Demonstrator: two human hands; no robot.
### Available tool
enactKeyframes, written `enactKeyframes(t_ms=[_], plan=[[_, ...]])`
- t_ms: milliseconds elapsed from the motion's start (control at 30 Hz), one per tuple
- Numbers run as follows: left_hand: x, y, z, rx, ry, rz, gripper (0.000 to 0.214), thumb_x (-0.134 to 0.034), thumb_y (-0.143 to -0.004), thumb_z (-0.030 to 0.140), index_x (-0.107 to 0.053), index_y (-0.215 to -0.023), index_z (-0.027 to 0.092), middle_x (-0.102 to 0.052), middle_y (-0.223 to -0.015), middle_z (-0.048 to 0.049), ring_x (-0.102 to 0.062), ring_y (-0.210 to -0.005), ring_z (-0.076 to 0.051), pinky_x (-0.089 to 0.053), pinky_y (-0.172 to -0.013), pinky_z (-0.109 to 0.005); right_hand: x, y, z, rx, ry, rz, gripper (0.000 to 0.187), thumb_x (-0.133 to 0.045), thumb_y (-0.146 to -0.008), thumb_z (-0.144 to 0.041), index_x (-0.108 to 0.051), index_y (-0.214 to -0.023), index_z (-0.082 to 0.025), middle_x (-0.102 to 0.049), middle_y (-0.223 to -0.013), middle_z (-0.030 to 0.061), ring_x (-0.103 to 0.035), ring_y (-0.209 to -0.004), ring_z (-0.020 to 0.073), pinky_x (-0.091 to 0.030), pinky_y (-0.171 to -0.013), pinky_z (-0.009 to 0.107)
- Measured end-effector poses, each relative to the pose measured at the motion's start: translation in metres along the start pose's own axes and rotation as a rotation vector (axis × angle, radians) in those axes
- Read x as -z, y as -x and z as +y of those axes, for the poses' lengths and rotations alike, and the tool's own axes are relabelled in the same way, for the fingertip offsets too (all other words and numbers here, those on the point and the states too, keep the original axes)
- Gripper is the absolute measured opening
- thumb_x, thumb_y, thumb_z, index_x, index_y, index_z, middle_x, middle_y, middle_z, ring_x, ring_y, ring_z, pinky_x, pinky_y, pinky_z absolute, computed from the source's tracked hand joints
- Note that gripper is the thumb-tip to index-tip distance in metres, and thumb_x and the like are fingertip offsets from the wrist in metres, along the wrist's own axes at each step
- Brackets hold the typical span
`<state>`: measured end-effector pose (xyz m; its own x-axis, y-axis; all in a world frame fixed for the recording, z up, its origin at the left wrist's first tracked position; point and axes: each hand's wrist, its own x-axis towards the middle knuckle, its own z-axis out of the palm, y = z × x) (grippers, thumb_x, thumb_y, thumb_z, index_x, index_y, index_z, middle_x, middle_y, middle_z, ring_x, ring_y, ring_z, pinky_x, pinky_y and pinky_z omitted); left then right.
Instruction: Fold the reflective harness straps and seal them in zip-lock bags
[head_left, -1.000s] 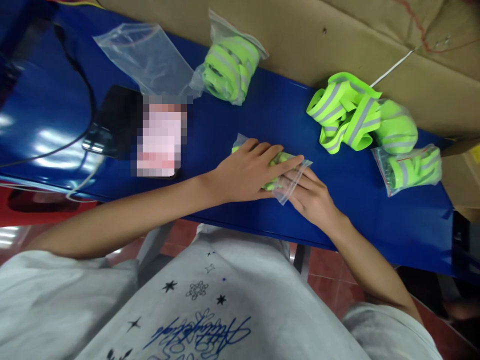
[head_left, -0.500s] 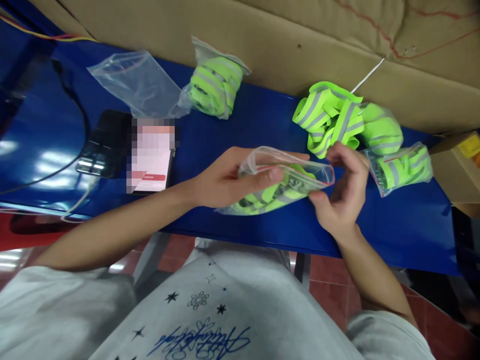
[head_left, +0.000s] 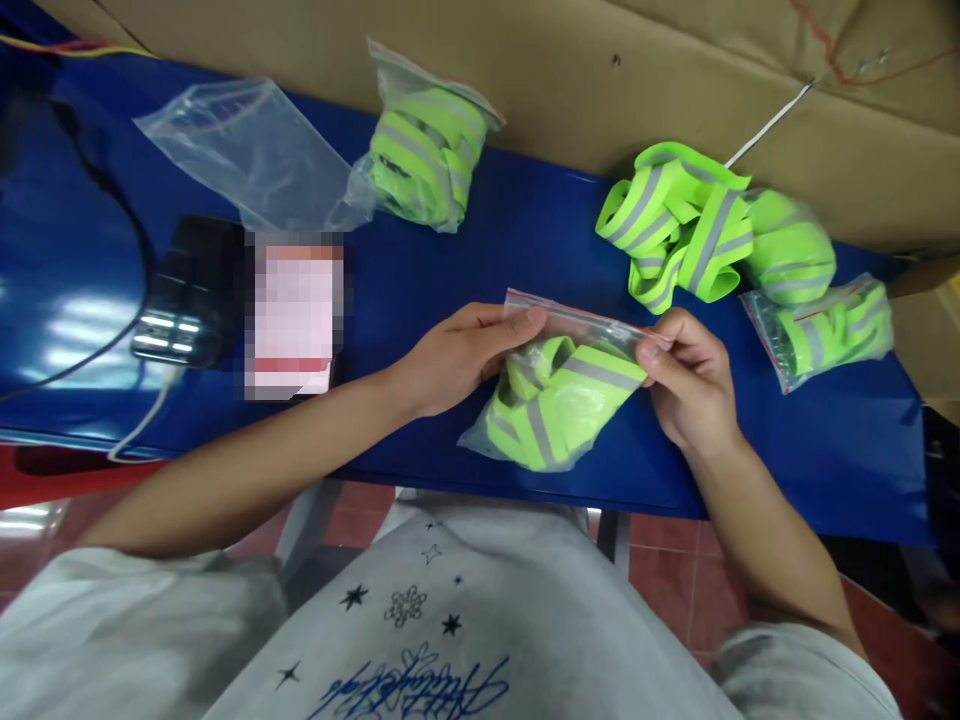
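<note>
A clear zip bag [head_left: 551,460] hangs between both hands near the table's front edge. Inside it lies a folded neon yellow-green strap [head_left: 592,385] with grey stripes. My left hand [head_left: 480,350] pinches the bag's top left corner, thumb on the front. My right hand [head_left: 690,380] grips the top right corner between thumb and fingers. The red-lined mouth runs straight between them; whether it is sealed I cannot tell. Past my right hand, a loose heap of the same neon straps [head_left: 675,230] sits on the table.
Beside the heap lie a bagged strap bundle [head_left: 791,250] and another filled bag [head_left: 840,330]. At the back stands a filled zip bag [head_left: 427,160], next to an empty bag [head_left: 247,150]. A phone [head_left: 296,315] and black adapter [head_left: 187,290] with cables lie left on the blue table [head_left: 420,270].
My right hand has taken hold of the bag's right corner. The bag has turned upright, its gaping mouth now pulled flat and straight, with the strap facing me.
</note>
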<state>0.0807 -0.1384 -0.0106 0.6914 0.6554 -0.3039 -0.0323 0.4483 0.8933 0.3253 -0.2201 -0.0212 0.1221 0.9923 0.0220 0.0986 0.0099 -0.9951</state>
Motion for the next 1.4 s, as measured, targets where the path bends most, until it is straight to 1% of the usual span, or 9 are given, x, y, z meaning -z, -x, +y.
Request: enactKeyframes(t_ms=[167, 333, 467, 667, 800, 900, 1133, 1267, 1400], plan=[[0.01, -0.001, 0.0, -0.036, -0.065, 0.035, 0.05, -0.057, -0.1, 0.058, -0.078, -0.119, 0.017, -0.081, -0.109, -0.0107, -0.079, -0.103, -0.027, -0.064, -0.087, -0.036, 0.003, -0.007, 0.003, -0.028, -0.021, 0.009, 0.025, -0.074, -0.096, -0.047, -0.069, -0.089, -0.024, -0.065, -0.072, -0.0025, -0.059, -0.061, 0.012, -0.05, -0.056, 0.027], [0.008, -0.001, -0.008, -0.082, -0.117, 0.092, 0.054, -0.037, -0.11, 0.053, -0.072, -0.133, 0.019, -0.081, -0.102, -0.0095, -0.078, -0.104, -0.027, -0.062, -0.086, -0.039, -0.001, -0.005, 0.001, 0.015, 0.139, 0.096, 0.024, -0.077, -0.094, -0.047, -0.07, -0.089, -0.025, -0.061, -0.069, -0.0032, -0.055, -0.058, 0.0116, -0.045, -0.054, 0.027], [0.001, -0.001, -0.016, -0.153, -0.05, 0.134, 0.055, -0.046, -0.105, 0.062, -0.076, -0.124, 0.02, -0.08, -0.099, -0.0084, -0.077, -0.094, -0.024, -0.062, -0.081, -0.037, -0.001, -0.003, 0.005, 0.037, 0.182, 0.151, 0.029, -0.079, -0.091, -0.046, -0.066, -0.081, -0.023, -0.052, -0.064, -0.0043, -0.043, -0.055, 0.0091, -0.035, -0.05, 0.025], [-0.003, -0.001, -0.02, -0.154, -0.006, 0.14, 0.053, -0.054, -0.103, 0.063, -0.079, -0.117, 0.019, -0.079, -0.097, -0.0064, -0.075, -0.085, -0.019, -0.06, -0.076, -0.029, 0.003, -0.005, 0.012, -0.055, 0.171, 0.033, 0.028, -0.073, -0.094, -0.051, -0.07, -0.088, -0.024, -0.059, -0.069, -0.0027, -0.053, -0.058, 0.011, -0.043, -0.053, 0.026], [-0.003, 0.0, -0.018, -0.141, -0.012, 0.135, 0.047, -0.063, -0.099, 0.06, -0.079, -0.116, 0.019, -0.08, -0.102, -0.0052, -0.073, -0.088, -0.017, -0.059, -0.076, -0.026, -0.002, -0.004, 0.008, 0.035, 0.231, 0.084, 0.022, -0.075, -0.093, -0.042, -0.067, -0.084, -0.023, -0.058, -0.068, -0.0031, -0.047, -0.056, 0.0097, -0.036, -0.05, 0.025], [-0.005, 0.001, -0.016, -0.127, -0.1, 0.147, 0.041, -0.071, -0.095, 0.055, -0.08, -0.113, 0.019, -0.08, -0.102, -0.0047, -0.072, -0.091, -0.017, -0.059, -0.077, -0.025, -0.002, -0.003, 0.006, 0.082, 0.26, 0.089, 0.021, -0.074, -0.093, -0.035, -0.062, -0.08, -0.022, -0.06, -0.073, -0.0022, -0.048, -0.059, 0.0102, -0.038, -0.052, 0.026], [-0.008, 0.0, -0.019, -0.144, -0.104, 0.006, 0.034, -0.058, -0.103, 0.045, -0.078, -0.117, 0.021, -0.079, -0.116, -0.0056, -0.073, -0.112, -0.019, -0.058, -0.102, -0.032, 0.007, -0.005, 0.004, 0.022, 0.323, -0.065, 0.022, -0.075, -0.094, -0.04, -0.067, -0.082, -0.023, -0.058, -0.067, -0.0023, -0.048, -0.058, 0.0108, -0.037, -0.05, 0.025], [-0.009, 0.0, -0.022, -0.102, -0.042, 0.05, 0.042, -0.05, -0.107, 0.05, -0.075, -0.124, 0.021, -0.08, -0.115, -0.0061, -0.074, -0.109, -0.02, -0.061, -0.099, -0.032, 0.005, -0.006, -0.002, 0.003, 0.282, -0.086, 0.026, -0.077, -0.093, -0.04, -0.066, -0.08, -0.022, -0.058, -0.062, -0.0032, -0.048, -0.052, 0.0091, -0.036, -0.045, 0.023], [-0.009, 0.001, -0.022, -0.124, -0.039, 0.066, 0.045, -0.046, -0.109, 0.049, -0.072, -0.131, 0.02, -0.076, -0.131, -0.0071, -0.072, -0.12, -0.02, -0.059, -0.104, -0.031, 0.006, -0.006, -0.006, -0.045, 0.234, -0.149, 0.021, -0.076, -0.094, -0.039, -0.067, -0.085, -0.022, -0.06, -0.062, -0.0039, -0.051, -0.045, 0.0087, -0.04, -0.04, 0.022]])
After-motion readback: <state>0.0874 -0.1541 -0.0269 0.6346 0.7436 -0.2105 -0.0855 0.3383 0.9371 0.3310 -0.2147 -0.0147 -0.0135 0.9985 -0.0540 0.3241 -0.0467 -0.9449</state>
